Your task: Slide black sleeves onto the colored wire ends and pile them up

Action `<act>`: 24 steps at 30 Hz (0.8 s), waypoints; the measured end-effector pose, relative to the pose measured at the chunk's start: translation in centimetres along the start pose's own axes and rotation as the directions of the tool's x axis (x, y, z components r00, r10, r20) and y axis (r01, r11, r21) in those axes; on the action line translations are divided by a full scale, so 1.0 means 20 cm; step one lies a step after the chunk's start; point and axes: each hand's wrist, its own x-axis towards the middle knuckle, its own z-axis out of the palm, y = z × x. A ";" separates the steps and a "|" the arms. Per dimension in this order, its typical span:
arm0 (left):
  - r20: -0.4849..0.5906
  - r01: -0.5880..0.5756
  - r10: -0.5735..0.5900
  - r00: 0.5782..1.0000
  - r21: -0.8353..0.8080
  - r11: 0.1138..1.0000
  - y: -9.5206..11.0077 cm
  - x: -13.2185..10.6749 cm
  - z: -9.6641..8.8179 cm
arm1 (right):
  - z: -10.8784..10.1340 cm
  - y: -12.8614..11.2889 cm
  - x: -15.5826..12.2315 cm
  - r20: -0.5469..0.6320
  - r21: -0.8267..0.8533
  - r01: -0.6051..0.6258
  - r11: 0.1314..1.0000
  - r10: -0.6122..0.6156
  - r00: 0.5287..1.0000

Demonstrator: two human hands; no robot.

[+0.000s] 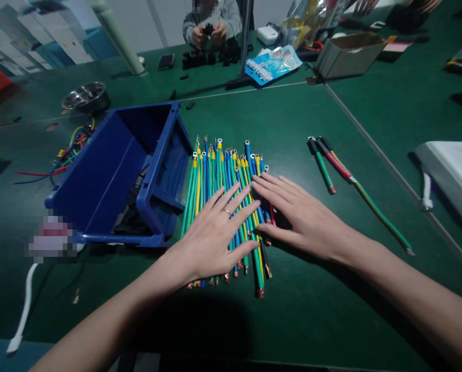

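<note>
A row of short cables (211, 178) in green, yellow and blue lies side by side on the green table. Ring terminals sit at their far ends and bare copper shows at several near ends. My left hand (219, 225) lies spread over the middle of the row, palm down, with a ring on one finger. At the row's right edge my right hand (293, 209) rests with its fingers stretched out, the fingertips touching or just above the outermost cables. Both palms hide part of the row, including a red and a black cable on the right.
A blue bin (99, 175) with black pieces inside stands left of the cables. To the right lie a short green cable (324, 168) and a longer yellow-green one (378, 209). Farther back are a metal bowl (87, 97), a cardboard box (349, 56) and a person (213, 26) holding a black part.
</note>
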 end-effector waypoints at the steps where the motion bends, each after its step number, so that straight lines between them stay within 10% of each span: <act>1: -0.007 0.007 -0.007 1.000 -0.008 1.000 0.00 0.00 0.00 | 0.00 0.00 0.00 0.004 -0.003 -0.002 1.000 0.003 1.000; 24: -0.004 0.026 -0.026 1.000 -0.067 0.997 -0.01 -0.01 -0.01 | -0.01 0.02 0.00 -0.127 0.093 -0.158 0.983 0.169 0.977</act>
